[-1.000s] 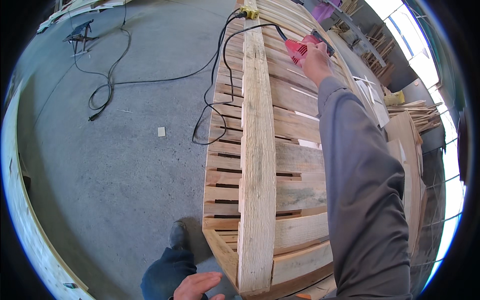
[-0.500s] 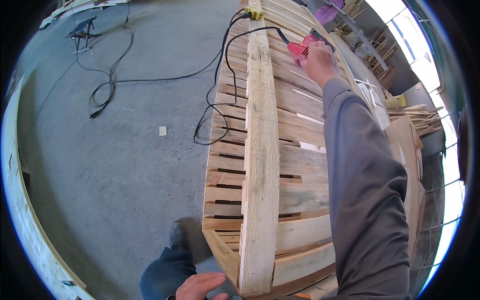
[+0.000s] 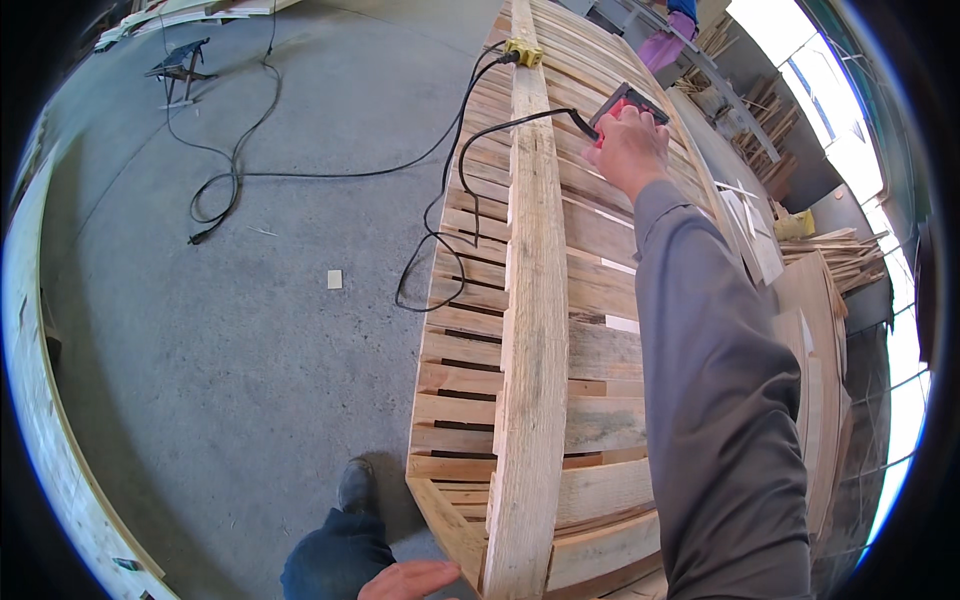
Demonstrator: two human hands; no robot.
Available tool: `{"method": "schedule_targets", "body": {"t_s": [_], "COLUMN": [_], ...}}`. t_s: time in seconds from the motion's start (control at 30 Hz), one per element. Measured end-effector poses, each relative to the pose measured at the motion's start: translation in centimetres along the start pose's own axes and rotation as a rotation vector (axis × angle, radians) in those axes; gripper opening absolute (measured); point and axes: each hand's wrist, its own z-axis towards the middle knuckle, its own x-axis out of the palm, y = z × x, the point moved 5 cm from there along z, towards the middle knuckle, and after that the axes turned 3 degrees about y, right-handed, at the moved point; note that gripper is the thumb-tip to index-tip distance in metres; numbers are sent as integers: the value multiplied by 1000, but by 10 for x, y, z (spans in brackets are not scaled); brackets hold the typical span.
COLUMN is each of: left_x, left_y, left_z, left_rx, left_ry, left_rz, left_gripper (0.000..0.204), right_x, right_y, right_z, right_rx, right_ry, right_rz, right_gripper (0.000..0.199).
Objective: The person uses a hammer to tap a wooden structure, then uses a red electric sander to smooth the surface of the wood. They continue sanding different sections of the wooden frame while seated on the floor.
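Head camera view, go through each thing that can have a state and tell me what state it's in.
Right hand: closed around the red power tool.
Red power tool: held against the slats.
Black cord: slack, draped off the pallet edge.
Long board: lying lengthwise across the slats.
Left hand: open, empty, beside the pallet corner.

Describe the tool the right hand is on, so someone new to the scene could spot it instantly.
Start at the big slatted wooden panel with one long plank lying along it. Near its far end, the right hand grips a red and black power tool. It's the only coloured item there on the wood, with a black cable trailing from it.
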Motion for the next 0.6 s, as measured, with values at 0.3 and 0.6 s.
{"method": "schedule_targets", "body": {"t_s": [0.3, 0.6], "left_x": [-3, 7], "left_y": [-7, -14], "left_z": [-5, -30], "left_rx": [44, -5], "left_ry": [9, -1], "left_rz": [28, 61], "left_gripper": [40, 40], "right_x": [22, -15], "right_y": [-17, -96], "right_z": [-19, -79], "right_rx": [-67, 88], "right_ry": [-206, -342], "right_rz": [145, 340], "right_gripper": [33, 33]}}
